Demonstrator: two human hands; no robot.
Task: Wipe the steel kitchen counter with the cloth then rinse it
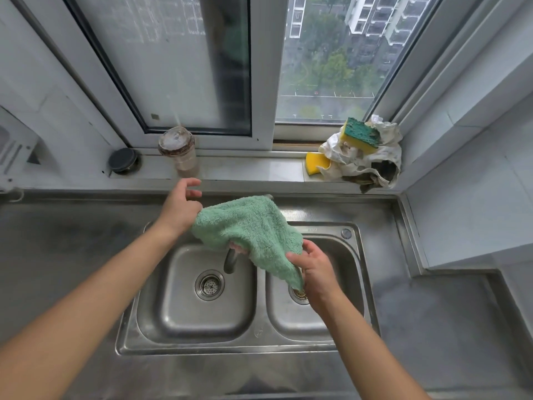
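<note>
Forearms, two of them, reach in from the near edge across the steel counter (57, 249) and over one double sink (219, 349), which has two bowls and two drains, one in the left bowl (209, 285) and one in the right (298, 294). Above the right bowl the right hand (315, 268) pinches the lower corner of the single green cloth (251, 226) between thumb and curled fingers. The cloth hangs draped over the faucet (230, 261), whose spout shows below it. The left hand (180, 204) is at the cloth's upper left edge, its fingers loosely curled and apart with nothing in them. The cloth touches the heel of that hand. Farther back, the window sill (245, 168) carries one dark round cap (123, 160), one lidded plastic cup (180, 153) and one crumpled white rag (372, 163). There are two sponges: a green-topped sponge (362, 134) lies on the rag, and a yellow sponge (315, 163) sits just beside it.
</note>
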